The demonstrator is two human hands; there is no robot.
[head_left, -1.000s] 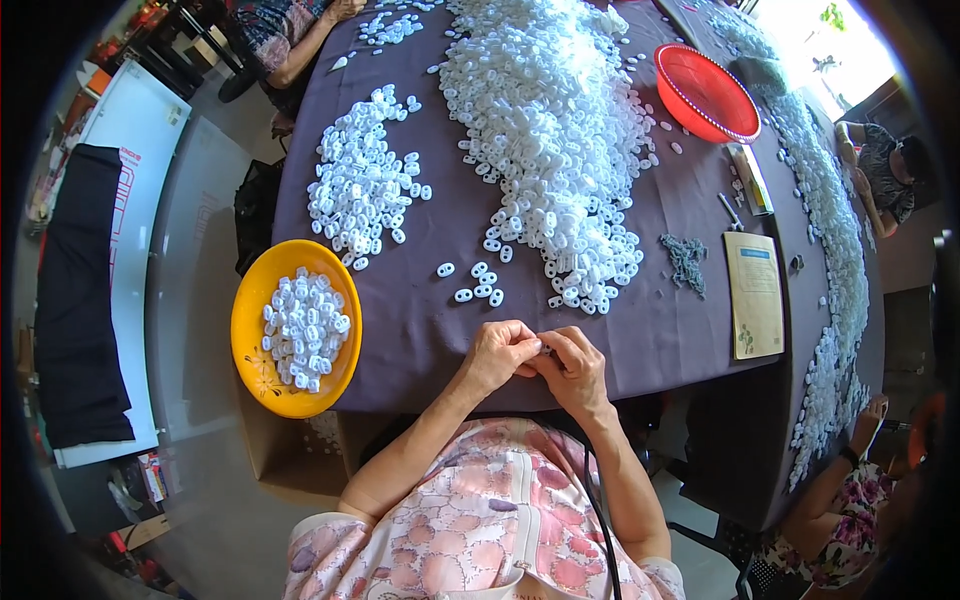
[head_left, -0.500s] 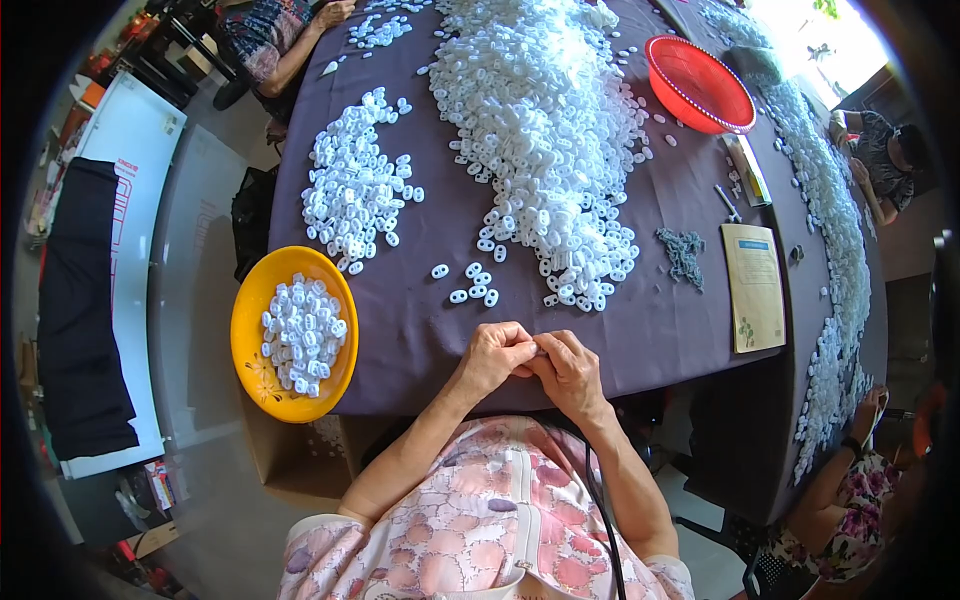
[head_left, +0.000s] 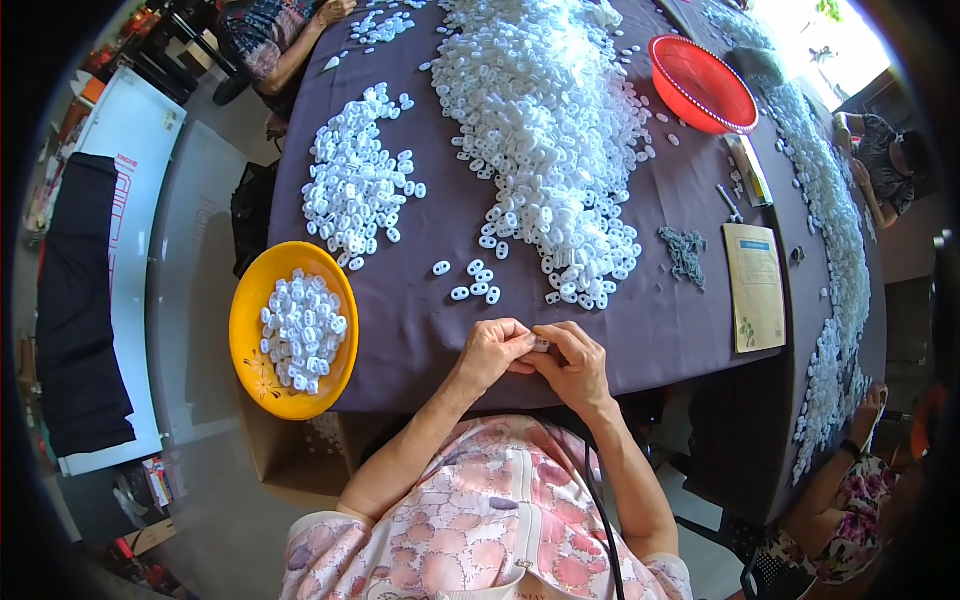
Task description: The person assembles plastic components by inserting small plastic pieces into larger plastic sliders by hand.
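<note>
Loose pink-and-cream blotched top (head_left: 455, 500) flecked with purple, pale front strip (head_left: 525, 485), short light-edged sleeves (head_left: 325, 550), black cable (head_left: 603, 519)

Dark tablecloth (head_left: 410, 335) carries white pieces (head_left: 545, 130), red basin (head_left: 704, 86)

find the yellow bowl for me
In the head view, the yellow bowl sits at the near left corner of the table, left of the person's left hand, with a heap of white pieces just beyond it.
</note>
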